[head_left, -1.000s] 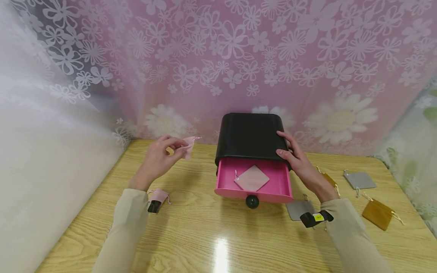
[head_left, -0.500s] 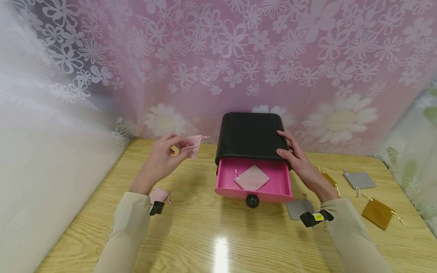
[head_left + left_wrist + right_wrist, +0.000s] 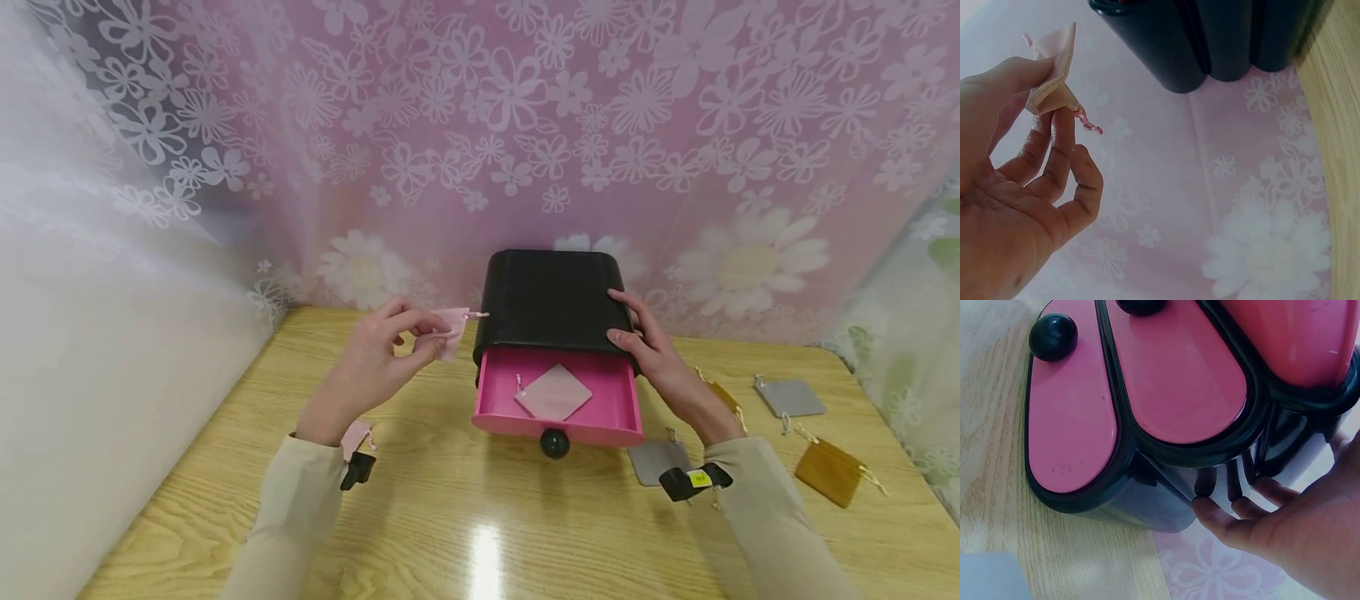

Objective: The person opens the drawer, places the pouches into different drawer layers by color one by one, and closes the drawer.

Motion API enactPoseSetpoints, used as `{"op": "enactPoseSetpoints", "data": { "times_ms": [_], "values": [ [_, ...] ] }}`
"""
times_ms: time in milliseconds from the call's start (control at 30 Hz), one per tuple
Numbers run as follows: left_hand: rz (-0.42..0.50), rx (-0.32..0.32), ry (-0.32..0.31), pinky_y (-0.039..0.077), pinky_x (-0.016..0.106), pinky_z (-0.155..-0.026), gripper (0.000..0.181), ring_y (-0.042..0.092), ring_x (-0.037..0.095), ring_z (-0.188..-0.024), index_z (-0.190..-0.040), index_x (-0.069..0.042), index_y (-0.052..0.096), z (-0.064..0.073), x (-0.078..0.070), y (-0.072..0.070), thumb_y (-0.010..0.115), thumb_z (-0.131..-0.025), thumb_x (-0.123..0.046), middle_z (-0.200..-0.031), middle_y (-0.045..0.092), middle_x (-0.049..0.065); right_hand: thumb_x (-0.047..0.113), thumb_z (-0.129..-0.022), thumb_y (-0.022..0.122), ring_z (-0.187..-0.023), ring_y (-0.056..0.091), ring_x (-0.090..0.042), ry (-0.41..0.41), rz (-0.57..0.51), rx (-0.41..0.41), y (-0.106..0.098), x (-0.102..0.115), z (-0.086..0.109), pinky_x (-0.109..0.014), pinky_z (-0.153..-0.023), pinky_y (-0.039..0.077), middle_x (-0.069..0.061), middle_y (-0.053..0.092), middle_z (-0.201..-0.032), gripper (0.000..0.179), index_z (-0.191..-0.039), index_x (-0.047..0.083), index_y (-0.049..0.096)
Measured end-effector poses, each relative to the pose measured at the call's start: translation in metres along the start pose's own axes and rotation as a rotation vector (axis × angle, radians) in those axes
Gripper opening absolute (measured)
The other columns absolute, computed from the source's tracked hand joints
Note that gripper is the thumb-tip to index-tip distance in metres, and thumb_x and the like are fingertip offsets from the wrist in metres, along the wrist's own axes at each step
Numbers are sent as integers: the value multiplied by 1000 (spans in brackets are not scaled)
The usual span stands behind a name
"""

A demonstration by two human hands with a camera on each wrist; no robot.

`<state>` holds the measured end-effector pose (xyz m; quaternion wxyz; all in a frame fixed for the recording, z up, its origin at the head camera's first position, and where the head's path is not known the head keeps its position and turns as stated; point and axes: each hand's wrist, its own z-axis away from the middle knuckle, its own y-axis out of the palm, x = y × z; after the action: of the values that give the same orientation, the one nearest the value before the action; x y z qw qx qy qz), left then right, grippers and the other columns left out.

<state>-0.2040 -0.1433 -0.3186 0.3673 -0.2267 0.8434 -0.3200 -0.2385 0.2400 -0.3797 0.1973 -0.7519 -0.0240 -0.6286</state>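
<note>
In the head view my left hand (image 3: 390, 358) pinches a small pale pink drawstring pouch (image 3: 452, 329) between thumb and fingers, left of a black box with drawers (image 3: 555, 296). The pouch's cord points at the box. Folded fabric of the same pouch (image 3: 1054, 75) shows in the left wrist view. The box's top pink drawer (image 3: 615, 396) is pulled out, with a flat dusty-pink pouch (image 3: 557, 392) inside. My right hand (image 3: 663, 367) rests against the box's right edge; in the right wrist view its fingers (image 3: 1222, 522) touch the black side.
A pink pouch (image 3: 356, 437) lies partly hidden by the left wrist. On the right lie grey pouches (image 3: 795, 397) and mustard-brown pouches (image 3: 831, 471); another grey one (image 3: 656, 460) sits near the drawer. Below, two pink drawers (image 3: 1072, 419) are closed. A floral curtain (image 3: 450, 167) hangs behind.
My left hand has moved right with the pale pink pouch, bringing its cord up to the box's left side. The right hand and the drawer have stayed put.
</note>
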Motion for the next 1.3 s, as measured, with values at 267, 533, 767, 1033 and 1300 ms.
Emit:
{"op": "enactPoseSetpoints", "data": {
  "times_ms": [267, 533, 767, 1033, 1300],
  "values": [
    [27, 15, 46, 43, 28, -68, 10, 55, 8, -82, -102, -20, 77, 0, -15, 6, 76, -92, -16, -94, 62, -6, 26, -110, 42, -120, 51, -4, -3, 2, -3, 0, 0, 1, -14, -90, 52, -23, 24, -156, 61, -165, 31, 15],
    [60, 27, 85, 41, 26, -67, 12, 53, 7, -80, -102, -20, 77, 0, -24, 14, 78, -91, -16, -89, 59, -6, 27, -110, 42, -121, 52, -5, 0, 3, 0, 0, 1, 0, -14, -90, 52, -21, 25, -156, 60, -164, 31, 16],
    [87, 52, 98, 40, 24, -64, 13, 53, 6, -80, -103, -22, 78, 0, -30, 23, 78, -91, -17, -91, 59, -7, 28, -110, 42, -121, 51, -7, 4, 6, 1, 0, 0, 0, -14, -91, 52, -21, 25, -157, 60, -164, 31, 16],
    [125, 86, 125, 45, 22, -67, 12, 56, 10, -80, -102, -18, 78, 0, -37, 34, 77, -91, -13, -91, 60, -5, 26, -110, 42, -118, 54, -2, -1, 0, -8, 0, 1, 1, -15, -89, 53, -22, 26, -156, 61, -165, 30, 15],
    [131, 125, 140, 45, 21, -66, 11, 55, 9, -80, -102, -17, 77, -2, -44, 45, 76, -92, -12, -93, 60, -6, 25, -110, 42, -117, 54, -1, -3, -2, -12, 1, 0, 1, -15, -89, 53, -22, 27, -155, 61, -165, 29, 15]
  ]
}}
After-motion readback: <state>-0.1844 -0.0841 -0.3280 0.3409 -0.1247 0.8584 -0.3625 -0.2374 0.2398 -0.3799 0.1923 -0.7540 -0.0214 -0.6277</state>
